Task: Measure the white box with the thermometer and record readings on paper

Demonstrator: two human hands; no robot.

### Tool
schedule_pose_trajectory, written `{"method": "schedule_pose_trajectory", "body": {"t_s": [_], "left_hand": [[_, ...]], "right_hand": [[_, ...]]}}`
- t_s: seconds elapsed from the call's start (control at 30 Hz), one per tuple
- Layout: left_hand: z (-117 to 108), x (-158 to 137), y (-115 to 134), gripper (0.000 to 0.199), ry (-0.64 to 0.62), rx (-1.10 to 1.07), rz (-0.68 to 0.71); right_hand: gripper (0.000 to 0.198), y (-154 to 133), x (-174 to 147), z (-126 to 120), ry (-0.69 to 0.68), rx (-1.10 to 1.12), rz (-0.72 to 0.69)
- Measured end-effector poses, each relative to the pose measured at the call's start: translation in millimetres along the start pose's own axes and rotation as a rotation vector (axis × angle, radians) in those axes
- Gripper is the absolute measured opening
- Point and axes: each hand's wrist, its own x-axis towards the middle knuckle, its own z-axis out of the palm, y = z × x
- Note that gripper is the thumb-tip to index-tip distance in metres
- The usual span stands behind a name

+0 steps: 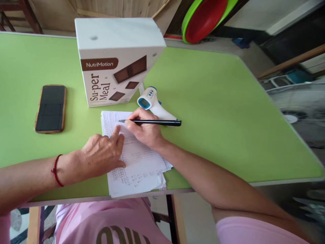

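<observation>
Several sheets of paper [138, 159] covered in handwriting lie stacked near the table's front edge. My right hand [146, 132] grips a black pen [165, 122], its tip at the writing near the top of the upper sheet. On the left part of the paper rests my left hand [100, 152], open, with the index finger pointing just below the pen tip and the thumb apart. A white and blue infrared thermometer [154, 101] lies just beyond my right hand, partly hidden by it.
Behind the paper stands a white NutriMotion box [101, 81]. A phone [52, 108] in a brown-edged case lies to the left on the green table [215, 112]. Past the far edge are a red basin [205, 20] and, at right, a fan [299, 108].
</observation>
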Motion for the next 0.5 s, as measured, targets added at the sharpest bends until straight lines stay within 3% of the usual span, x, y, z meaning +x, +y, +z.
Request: {"method": "schedule_pose_trajectory", "body": {"t_s": [0.5], "left_hand": [[1.0, 0.1, -0.6, 0.071, -0.004, -0.009, 0.000]], "right_hand": [[0.014, 0.1, 0.3, -0.1, -0.020, 0.005, -0.011]]}}
